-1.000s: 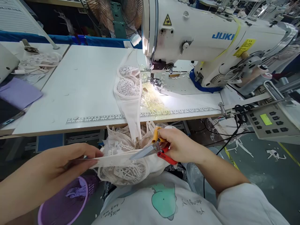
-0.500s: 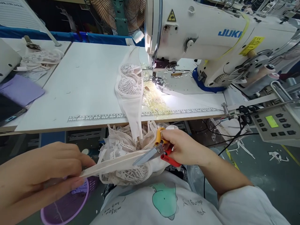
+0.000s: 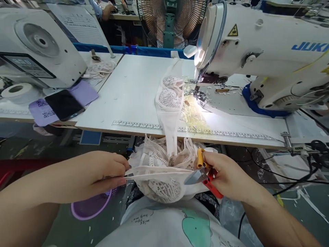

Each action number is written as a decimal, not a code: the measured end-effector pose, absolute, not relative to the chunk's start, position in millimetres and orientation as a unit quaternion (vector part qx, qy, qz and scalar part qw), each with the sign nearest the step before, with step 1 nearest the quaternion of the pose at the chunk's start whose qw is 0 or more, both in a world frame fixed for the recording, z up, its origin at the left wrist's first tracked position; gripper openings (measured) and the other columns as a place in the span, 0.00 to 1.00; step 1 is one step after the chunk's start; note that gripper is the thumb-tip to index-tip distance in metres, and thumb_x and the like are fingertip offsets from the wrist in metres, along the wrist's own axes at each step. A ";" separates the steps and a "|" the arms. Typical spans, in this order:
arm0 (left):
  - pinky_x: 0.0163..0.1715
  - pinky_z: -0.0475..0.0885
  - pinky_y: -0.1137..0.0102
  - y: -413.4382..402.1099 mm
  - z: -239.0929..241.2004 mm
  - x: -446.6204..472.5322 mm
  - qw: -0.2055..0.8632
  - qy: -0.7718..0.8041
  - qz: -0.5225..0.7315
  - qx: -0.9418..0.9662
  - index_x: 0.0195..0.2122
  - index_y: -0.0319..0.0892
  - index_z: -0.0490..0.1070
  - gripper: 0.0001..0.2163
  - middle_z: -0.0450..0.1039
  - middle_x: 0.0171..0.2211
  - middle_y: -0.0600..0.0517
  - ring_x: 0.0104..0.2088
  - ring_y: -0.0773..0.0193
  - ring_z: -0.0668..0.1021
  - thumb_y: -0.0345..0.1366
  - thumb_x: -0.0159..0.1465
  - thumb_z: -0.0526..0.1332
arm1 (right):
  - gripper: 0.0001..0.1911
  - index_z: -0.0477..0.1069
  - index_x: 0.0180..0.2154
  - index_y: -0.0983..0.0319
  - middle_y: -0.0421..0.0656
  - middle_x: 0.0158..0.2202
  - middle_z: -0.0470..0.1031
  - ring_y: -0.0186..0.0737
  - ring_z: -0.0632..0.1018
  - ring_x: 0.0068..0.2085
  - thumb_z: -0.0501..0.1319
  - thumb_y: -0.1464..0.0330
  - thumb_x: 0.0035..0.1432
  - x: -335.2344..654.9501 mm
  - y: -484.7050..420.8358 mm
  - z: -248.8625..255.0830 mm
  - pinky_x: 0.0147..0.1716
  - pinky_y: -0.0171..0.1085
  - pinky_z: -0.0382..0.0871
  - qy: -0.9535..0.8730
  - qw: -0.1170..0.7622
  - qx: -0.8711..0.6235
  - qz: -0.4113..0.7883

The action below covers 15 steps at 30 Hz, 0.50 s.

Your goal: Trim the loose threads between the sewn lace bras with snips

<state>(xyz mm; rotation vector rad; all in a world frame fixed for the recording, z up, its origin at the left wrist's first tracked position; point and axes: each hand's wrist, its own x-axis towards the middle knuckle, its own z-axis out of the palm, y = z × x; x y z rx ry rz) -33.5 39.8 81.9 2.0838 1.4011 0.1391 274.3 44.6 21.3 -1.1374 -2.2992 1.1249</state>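
Note:
My left hand (image 3: 110,173) pinches the end of a pale elastic strap, drawn taut sideways over a heap of cream lace bras (image 3: 164,190) on my lap. In my right hand (image 3: 221,169) is a pair of scissors (image 3: 196,176) with orange and red handles; the blades point left and lie against the strap. Whether my right fingers also grip the fabric is hidden. Another lace bra (image 3: 170,96) lies lengthwise on the white table (image 3: 138,92), its lower end hanging over the edge onto the heap.
A white sewing machine (image 3: 267,44) with a lit needle area stands right; another machine (image 3: 38,48) stands left. A phone (image 3: 64,104) lies on purple paper (image 3: 86,94). A fan (image 3: 169,24) is behind the table. Below are a purple basket (image 3: 89,209) and dark cables (image 3: 272,176).
The view has swung left, bringing the left machine and phone into sight. My left hand has come closer to the heap along the strap. The scissors stay in my right hand.

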 end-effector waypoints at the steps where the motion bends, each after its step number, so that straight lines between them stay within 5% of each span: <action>1: 0.23 0.68 0.79 40.7 82.2 -34.6 0.363 0.490 -0.009 0.793 0.20 0.47 0.72 0.15 0.73 0.26 0.54 0.23 0.68 0.72 0.45 0.59 0.56 | 0.06 0.59 0.24 0.61 0.38 0.23 0.65 0.31 0.64 0.23 0.52 0.78 0.43 274.2 44.5 21.5 0.20 0.29 0.57 -0.807 0.166 -0.400 0.401; 3: 0.22 0.67 0.80 40.0 80.5 -36.3 0.410 0.460 -0.067 0.785 0.21 0.45 0.71 0.16 0.72 0.29 0.53 0.23 0.69 0.71 0.41 0.63 0.50 | 0.06 0.60 0.25 0.61 0.39 0.24 0.65 0.32 0.63 0.23 0.51 0.77 0.43 274.0 44.4 21.7 0.20 0.30 0.57 -0.805 0.158 -0.403 0.405; 15: 0.13 0.59 0.76 31.8 75.2 -35.0 0.263 0.600 0.246 0.714 0.19 0.46 0.73 0.10 0.70 0.28 0.52 0.19 0.70 0.68 0.41 0.54 0.61 | 0.08 0.60 0.25 0.60 0.38 0.27 0.67 0.33 0.66 0.27 0.53 0.79 0.42 270.6 41.5 22.2 0.23 0.30 0.59 -0.792 0.171 -0.411 0.419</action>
